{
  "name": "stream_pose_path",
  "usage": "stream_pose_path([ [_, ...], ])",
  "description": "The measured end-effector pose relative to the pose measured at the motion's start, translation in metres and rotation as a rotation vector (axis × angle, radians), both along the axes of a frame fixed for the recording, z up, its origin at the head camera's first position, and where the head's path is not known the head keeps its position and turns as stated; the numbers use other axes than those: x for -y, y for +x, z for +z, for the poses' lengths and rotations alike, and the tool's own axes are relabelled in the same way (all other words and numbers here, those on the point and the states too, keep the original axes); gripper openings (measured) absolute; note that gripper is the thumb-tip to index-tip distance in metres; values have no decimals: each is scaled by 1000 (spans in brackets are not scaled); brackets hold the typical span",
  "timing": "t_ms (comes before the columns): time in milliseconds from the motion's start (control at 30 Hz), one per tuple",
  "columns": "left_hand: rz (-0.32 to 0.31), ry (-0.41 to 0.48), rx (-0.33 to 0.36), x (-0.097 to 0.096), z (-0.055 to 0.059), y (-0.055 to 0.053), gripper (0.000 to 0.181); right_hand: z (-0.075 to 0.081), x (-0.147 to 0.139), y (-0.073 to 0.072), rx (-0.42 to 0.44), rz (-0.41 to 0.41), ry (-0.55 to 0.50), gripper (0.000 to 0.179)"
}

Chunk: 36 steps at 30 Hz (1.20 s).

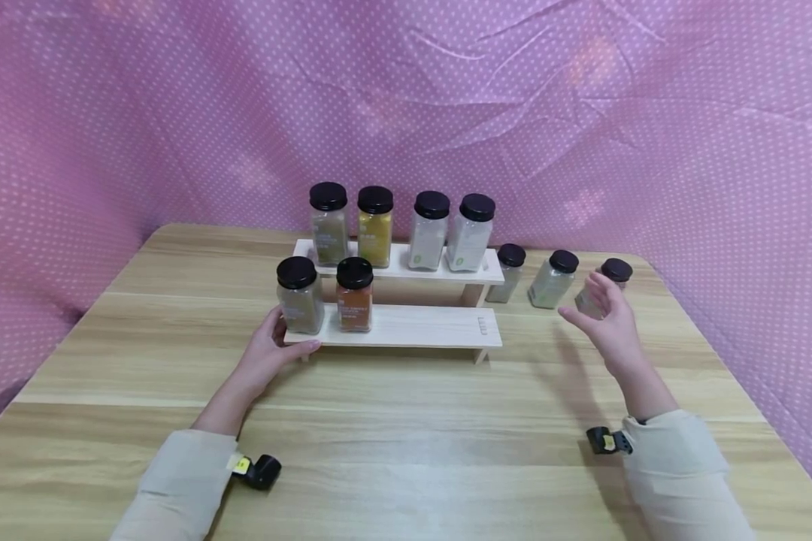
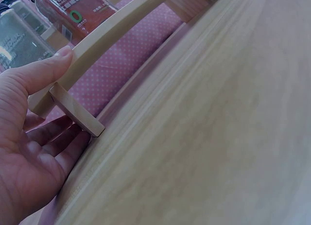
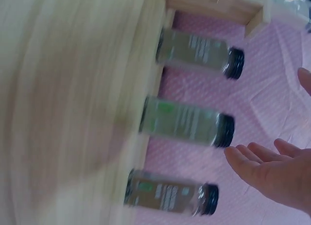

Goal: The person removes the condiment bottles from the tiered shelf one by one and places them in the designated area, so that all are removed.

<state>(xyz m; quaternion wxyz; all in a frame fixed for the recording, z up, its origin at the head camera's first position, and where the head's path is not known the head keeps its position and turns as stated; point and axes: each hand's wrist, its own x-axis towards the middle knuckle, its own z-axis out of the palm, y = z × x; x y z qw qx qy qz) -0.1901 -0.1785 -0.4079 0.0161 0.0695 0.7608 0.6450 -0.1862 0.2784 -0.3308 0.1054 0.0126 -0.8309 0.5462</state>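
Observation:
My left hand [image 1: 267, 353] holds the left end of the lower step of a pale wooden spice rack [image 1: 422, 327]. In the left wrist view the thumb lies on the board's edge and the fingers reach behind its short leg [image 2: 77, 113]. Just above that hand stand a spice jar of greenish-grey powder [image 1: 301, 304] and a red pepper jar [image 1: 355, 300]. My right hand [image 1: 609, 323], fingers spread and gently bent, holds nothing. It hovers before the rightmost jar [image 1: 616, 272], overlapping it in the head view, with a pale green jar [image 1: 552, 282] to its left.
On the upper step stand a grey-green jar [image 1: 329, 229], a yellow powder jar [image 1: 375, 229] and two white-filled jars [image 1: 428, 237]. Another jar [image 1: 507, 274] stands on the wooden table [image 1: 392, 451] by the rack's right end. A pink dotted cloth [image 1: 406, 113] hangs behind.

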Motion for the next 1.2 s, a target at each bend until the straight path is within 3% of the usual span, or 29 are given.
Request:
stream_pose_path([
  [367, -3, 22, 4, 0, 1, 1, 85, 0, 37, 5, -74, 120, -32, 73],
  [767, 0, 11, -3, 1, 0, 0, 86, -3, 80, 11, -85, 218, -117, 68],
  [1200, 4, -18, 13, 0, 3, 2, 87, -8, 134, 5, -64, 319, -154, 66],
])
